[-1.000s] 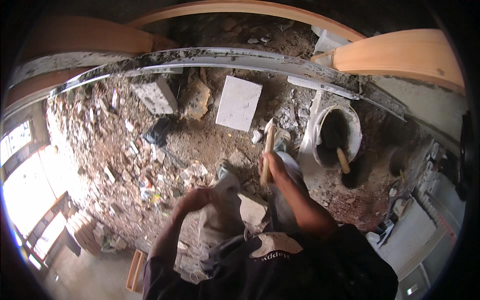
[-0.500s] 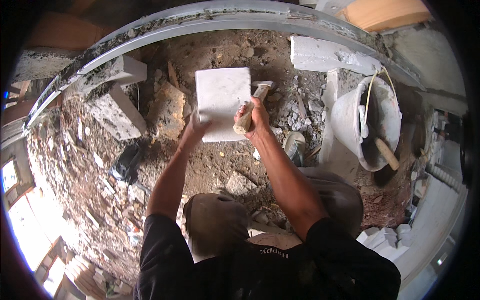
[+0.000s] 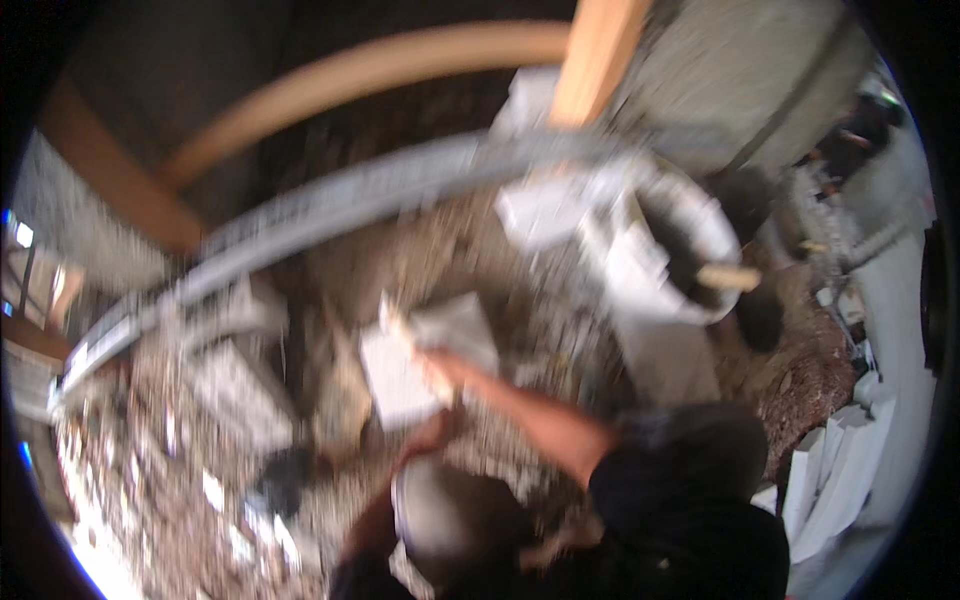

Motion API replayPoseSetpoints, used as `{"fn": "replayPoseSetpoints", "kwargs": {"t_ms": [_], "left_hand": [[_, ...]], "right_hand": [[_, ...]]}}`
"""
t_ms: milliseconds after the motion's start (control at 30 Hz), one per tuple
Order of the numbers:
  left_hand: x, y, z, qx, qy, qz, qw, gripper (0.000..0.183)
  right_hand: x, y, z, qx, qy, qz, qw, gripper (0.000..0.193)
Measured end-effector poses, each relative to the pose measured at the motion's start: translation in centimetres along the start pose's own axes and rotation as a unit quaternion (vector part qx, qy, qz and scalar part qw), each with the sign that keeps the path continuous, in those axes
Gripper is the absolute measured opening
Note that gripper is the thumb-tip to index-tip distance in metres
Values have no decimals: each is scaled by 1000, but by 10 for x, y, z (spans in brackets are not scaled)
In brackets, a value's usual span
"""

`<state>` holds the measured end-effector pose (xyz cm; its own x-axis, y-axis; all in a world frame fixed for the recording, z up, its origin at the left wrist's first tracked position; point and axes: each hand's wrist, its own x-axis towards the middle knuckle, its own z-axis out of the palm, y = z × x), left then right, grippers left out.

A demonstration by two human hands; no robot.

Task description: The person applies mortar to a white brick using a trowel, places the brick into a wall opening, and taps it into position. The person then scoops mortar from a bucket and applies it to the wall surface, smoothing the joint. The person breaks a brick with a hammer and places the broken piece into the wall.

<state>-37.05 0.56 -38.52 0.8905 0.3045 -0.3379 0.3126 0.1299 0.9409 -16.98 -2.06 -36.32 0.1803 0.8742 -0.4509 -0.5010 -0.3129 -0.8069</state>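
Observation:
A white rectangular block [image 3: 393,380] lies on the dirt ahead of me, turned at an angle. My right hand [image 3: 438,374] is over the block, closed on a wooden-handled hammer [image 3: 397,325]; the tool's head end points away to the far left and is smeared. Beside the block's near edge is my left hand [image 3: 432,436]. Its fingers are too blurred to show whether they touch the block.
A white bucket [image 3: 615,255] with a wooden-handled tool [image 3: 728,277] in it stands at the right. A metal rail [image 3: 330,212] crosses the far side, with a wooden post [image 3: 598,65] beyond. Dirty blocks [image 3: 240,395], a black bag [image 3: 280,482] and rubble lie left.
The view has swung and blurred. The block now lies tilted, nearer my knees. My right hand, still with the hammer, has come across the block; my left hand has left its left side for the near edge.

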Motion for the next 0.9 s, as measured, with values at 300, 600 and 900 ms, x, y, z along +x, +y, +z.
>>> {"fn": "replayPoseSetpoints", "kwargs": {"t_ms": [300,600,900], "left_hand": [[41,33,-117,561,125,37,818,73],[88,103,-93,588,144,26,796,84],[66,39,-70,600,172,38,781,96]], "right_hand": [[-73,18,-14,-398,296,-238,835,45],[-43,171,-156,-385,217,-84,893,68],[-109,85,-109,-515,275,-122,802,46]]}}
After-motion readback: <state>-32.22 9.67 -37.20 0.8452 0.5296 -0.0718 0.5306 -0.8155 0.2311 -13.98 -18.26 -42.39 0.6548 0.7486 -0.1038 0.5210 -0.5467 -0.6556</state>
